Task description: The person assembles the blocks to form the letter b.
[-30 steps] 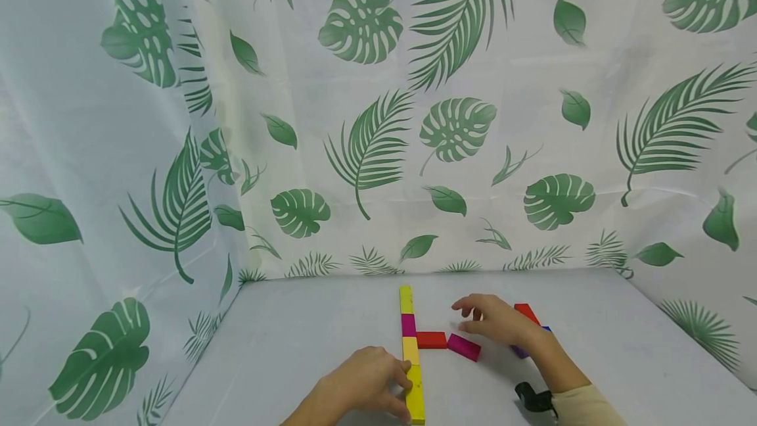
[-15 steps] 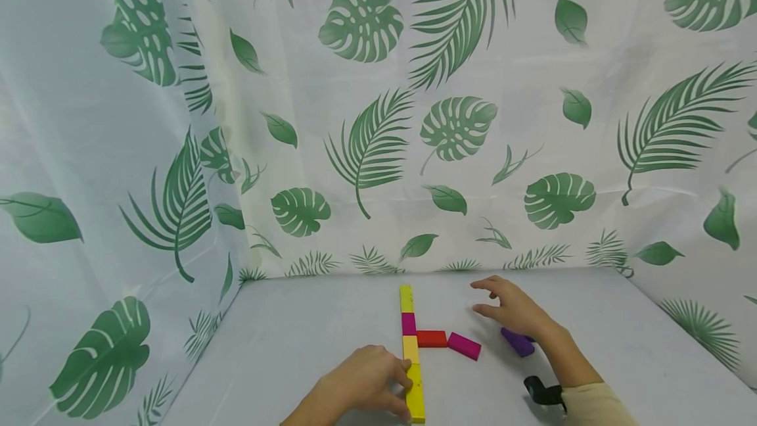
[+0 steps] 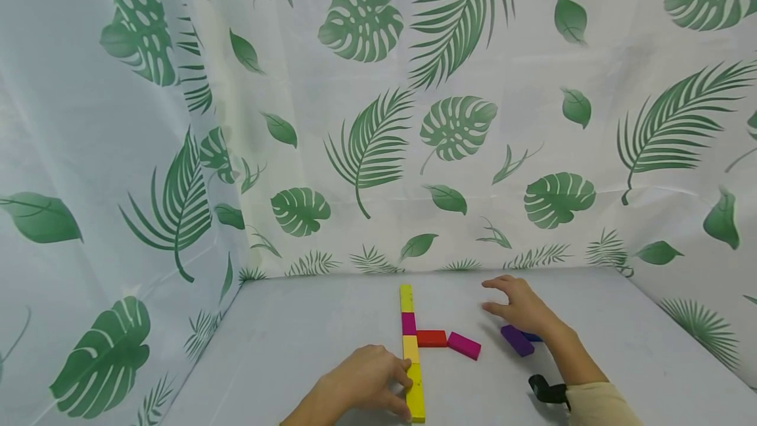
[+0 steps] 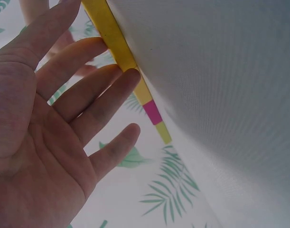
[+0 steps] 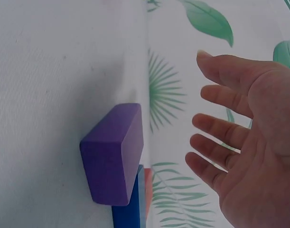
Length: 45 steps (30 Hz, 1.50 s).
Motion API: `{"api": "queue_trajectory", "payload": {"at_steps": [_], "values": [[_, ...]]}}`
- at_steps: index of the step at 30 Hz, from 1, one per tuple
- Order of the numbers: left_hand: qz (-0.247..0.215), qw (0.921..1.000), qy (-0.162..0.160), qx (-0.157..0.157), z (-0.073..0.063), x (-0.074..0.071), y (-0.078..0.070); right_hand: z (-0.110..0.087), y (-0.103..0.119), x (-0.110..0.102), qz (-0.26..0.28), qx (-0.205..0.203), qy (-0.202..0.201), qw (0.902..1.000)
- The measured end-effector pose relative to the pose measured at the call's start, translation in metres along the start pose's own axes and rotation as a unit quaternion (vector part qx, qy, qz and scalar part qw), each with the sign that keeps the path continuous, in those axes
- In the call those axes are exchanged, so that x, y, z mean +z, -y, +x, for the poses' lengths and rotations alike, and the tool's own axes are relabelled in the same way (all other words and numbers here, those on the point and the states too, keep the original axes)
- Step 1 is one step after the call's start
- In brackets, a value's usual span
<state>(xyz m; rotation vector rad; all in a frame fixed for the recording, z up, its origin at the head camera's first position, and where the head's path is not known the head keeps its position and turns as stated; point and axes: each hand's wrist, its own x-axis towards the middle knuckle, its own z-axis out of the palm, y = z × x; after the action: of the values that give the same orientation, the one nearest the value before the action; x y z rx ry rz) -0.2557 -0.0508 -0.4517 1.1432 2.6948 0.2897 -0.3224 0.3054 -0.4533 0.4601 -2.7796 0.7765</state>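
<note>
My left hand [image 3: 369, 380] lies along the left side of a bright yellow block [image 3: 416, 396], its fingertips touching that side; in the left wrist view the fingers are extended. This block is the near end of a straight row with a paler yellow block [image 3: 411, 350], a magenta block [image 3: 409, 324] and a far yellow block [image 3: 406, 298]. A red block [image 3: 432, 338] juts right from the row, and a slanted magenta block [image 3: 464, 346] meets its end. Holding nothing, my right hand [image 3: 522, 306] hovers with fingers spread above a purple block [image 5: 109, 166].
Beside the purple block lies a blue block [image 5: 126, 216]; a reddish block [image 5: 148, 190] shows behind it in the right wrist view, hidden in the head view. A leaf-patterned curtain [image 3: 378, 150] bounds the white table [image 3: 296, 327] at back and sides.
My right hand has moved right and away from the slanted magenta block. It now covers the red block on the right, while the purple one shows more. My left hand stays still.
</note>
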Motion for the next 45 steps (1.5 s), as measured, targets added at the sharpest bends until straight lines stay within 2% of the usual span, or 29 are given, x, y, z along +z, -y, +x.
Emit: {"api": "queue_trajectory", "payload": {"at_steps": [14, 32, 45], "values": [[0.004, 1.0000, -0.002, 0.004, 0.000, 0.001, 0.000, -0.002, -0.016, -0.001, -0.013, 0.034, 0.012, 0.9993], [-0.004, 1.0000, 0.001, 0.002, -0.001, -0.001, 0.000, -0.007, -0.030, -0.002, -0.024, 0.042, 0.011, 0.9988], [-0.004, 1.0000, 0.005, 0.000, -0.001, -0.002, -0.001, -0.008, -0.038, -0.002, -0.029, 0.065, 0.021, 0.9972]]}}
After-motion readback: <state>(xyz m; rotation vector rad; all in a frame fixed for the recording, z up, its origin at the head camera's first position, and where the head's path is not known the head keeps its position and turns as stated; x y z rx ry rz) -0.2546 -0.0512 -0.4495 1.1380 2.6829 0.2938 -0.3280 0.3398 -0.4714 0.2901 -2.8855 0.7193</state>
